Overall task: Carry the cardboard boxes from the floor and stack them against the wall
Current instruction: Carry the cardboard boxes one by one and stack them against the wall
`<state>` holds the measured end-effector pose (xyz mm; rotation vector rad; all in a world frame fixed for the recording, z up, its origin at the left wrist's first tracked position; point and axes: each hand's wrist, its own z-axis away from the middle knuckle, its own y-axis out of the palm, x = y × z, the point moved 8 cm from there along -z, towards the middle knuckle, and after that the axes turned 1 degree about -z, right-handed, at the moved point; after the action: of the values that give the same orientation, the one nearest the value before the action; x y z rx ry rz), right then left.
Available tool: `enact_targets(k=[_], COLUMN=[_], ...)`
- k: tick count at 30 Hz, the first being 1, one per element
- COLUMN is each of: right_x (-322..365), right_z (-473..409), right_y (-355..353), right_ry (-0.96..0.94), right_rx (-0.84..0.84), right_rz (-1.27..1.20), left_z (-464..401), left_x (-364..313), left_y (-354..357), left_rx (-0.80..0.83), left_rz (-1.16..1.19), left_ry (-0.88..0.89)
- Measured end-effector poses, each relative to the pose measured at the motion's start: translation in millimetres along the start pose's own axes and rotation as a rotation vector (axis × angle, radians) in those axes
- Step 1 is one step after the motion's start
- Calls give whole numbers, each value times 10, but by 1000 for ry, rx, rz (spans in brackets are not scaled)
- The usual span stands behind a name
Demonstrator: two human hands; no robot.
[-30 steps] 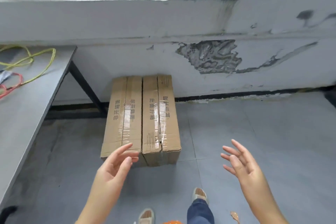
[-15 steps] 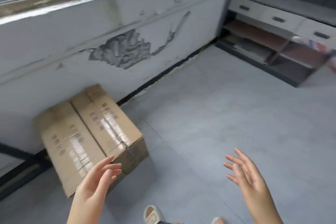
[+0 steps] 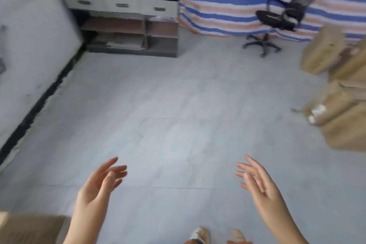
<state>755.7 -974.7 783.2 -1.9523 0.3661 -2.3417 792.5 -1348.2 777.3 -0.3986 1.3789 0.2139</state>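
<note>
Left hand (image 3: 101, 182) and right hand (image 3: 257, 180) hover empty, fingers loosely spread. At 8 o'clock, a box (image 3: 29, 228) sits by the wall (image 3: 29, 55): seemingly placed. At 3 o'clock, more boxes (image 3: 340, 109) wait on the floor (image 3: 178, 115), so much carrying remains.

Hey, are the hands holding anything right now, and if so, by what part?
Nothing is held. The left hand and right hand are both open and empty above the floor, apart from the boxes.

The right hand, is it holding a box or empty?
Empty: the right hand hangs open over bare floor, fingers spread, apart from the cardboard boxes.
</note>
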Motion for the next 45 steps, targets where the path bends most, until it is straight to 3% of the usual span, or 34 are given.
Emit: enact_targets(k=[6,15,21,29,37,45], right_x=[-305,-870,-990,-753,-1160,-1437], right_z=[69,79,-632,-1782,-2216,-3009], right_y=[-1438,-2353,-3080,-4055,-4934,-6638], right_ry=[61,269,309,249,354,294], right_rx=[-303,-584,-745,-932,-1084,-1064], right_rz=[-79,-131,-111,-152,-302,-270], left_z=[-34,-298,-895,-1675,-1783,-1689], left_x=[-534,-673,-820,-1644,-1733,-1735], left_y=[1776,3580,4942,6890,8391,9875], left_rx=[353,672,797,1003,1118,1008], left_rz=[-24,-214,-203,-215,-261,-205], left_ry=[50,112,121,238,221,149])
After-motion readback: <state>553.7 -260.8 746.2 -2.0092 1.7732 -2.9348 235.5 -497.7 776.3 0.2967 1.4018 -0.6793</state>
